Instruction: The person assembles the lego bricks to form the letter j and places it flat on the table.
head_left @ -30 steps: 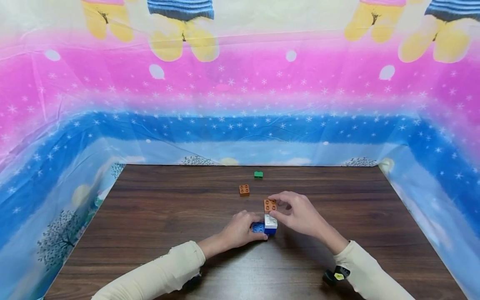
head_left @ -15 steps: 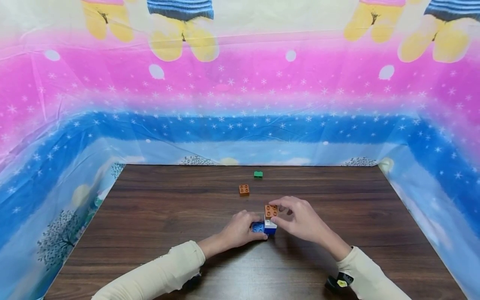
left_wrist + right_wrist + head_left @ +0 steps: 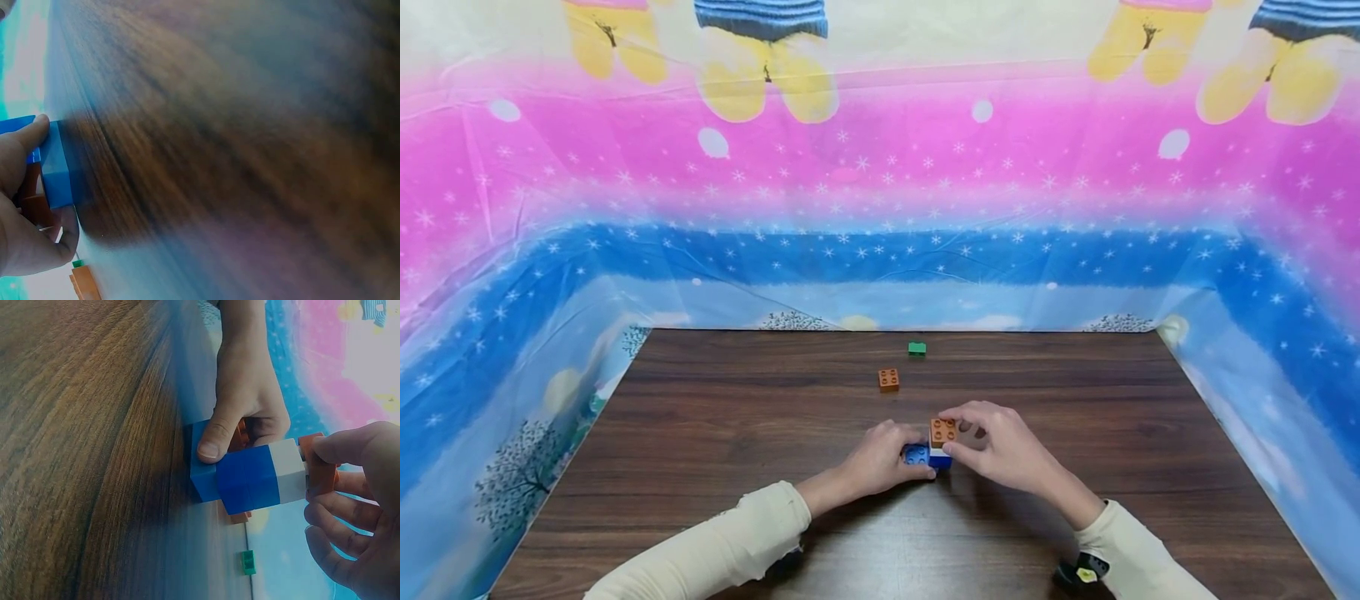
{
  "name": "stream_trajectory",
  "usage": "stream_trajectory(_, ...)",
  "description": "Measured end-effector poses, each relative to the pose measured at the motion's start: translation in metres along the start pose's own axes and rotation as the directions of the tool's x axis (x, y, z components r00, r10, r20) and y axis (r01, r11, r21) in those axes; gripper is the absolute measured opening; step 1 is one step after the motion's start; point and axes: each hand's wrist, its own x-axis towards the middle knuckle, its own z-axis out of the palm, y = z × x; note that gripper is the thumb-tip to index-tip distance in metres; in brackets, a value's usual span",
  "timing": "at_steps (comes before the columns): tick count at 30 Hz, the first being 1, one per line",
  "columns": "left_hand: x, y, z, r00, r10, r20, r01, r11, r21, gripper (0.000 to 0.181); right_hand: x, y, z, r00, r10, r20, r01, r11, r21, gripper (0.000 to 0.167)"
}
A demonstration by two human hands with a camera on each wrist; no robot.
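Note:
On the table stands a brick build: a light blue base point(image 3: 916, 455), a dark blue brick point(image 3: 249, 479) on it, then a white brick point(image 3: 287, 471). My left hand point(image 3: 880, 460) grips the light blue base, its thumb along the near side. With thumb and fingers my right hand point(image 3: 1006, 448) pinches an orange brick point(image 3: 943, 431) at the top of the white one; in the right wrist view the orange brick point(image 3: 317, 464) sits slightly tilted against the white brick's studs. Another orange-brown brick point(image 3: 36, 203) shows behind the left fingers, partly hidden.
Farther back on the wooden table point(image 3: 737, 417) lie a loose orange brick point(image 3: 888, 380) and, behind it, a small green brick point(image 3: 917, 349). A patterned cloth point(image 3: 880, 183) hangs around the table's back and sides.
My right hand has moved toward me and down with the orange brick, which now covers the white brick's top in the head view. The left hand has stayed in place.

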Motion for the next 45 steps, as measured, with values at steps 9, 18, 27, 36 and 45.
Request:
stream_trajectory(9, -0.0004, -0.0001, -0.0006, 1.0, -0.004, 0.0, 0.004, 1.0, 0.004, 0.036, 0.0005, 0.0019, 0.0009, 1.0, 0.021, 0.015, -0.022, 0.998, 0.067, 0.033)
stream_trajectory(18, 0.0003, -0.0001, -0.0006, 1.0, -0.012, 0.011, 0.012, 1.0, -0.002, 0.038, 0.0019, 0.0036, 0.0013, 1.0, 0.002, 0.031, -0.004, 0.999, 0.04, 0.033)
stream_trajectory(27, 0.0006, 0.0, -0.0006, 1.0, 0.001, 0.007, -0.001, 1.0, 0.001, 0.039, 0.0021, 0.0024, 0.004, 0.998, -0.061, -0.011, 0.06, 0.997, -0.052, 0.034)
stream_trajectory(36, -0.0007, -0.0003, 0.0011, 1.0, -0.005, 0.014, 0.005, 1.0, -0.013, 0.036, 0.0038, 0.0041, 0.0051, 0.999, 0.022, 0.029, -0.022, 1.0, 0.001, 0.034)
stream_trajectory(45, -0.0002, -0.0009, -0.0004, 1.0, 0.006, 0.009, -0.005, 1.0, -0.016, 0.034, 0.0061, 0.0053, 0.0029, 0.999, 0.019, 0.043, -0.02, 0.999, 0.034, 0.033)
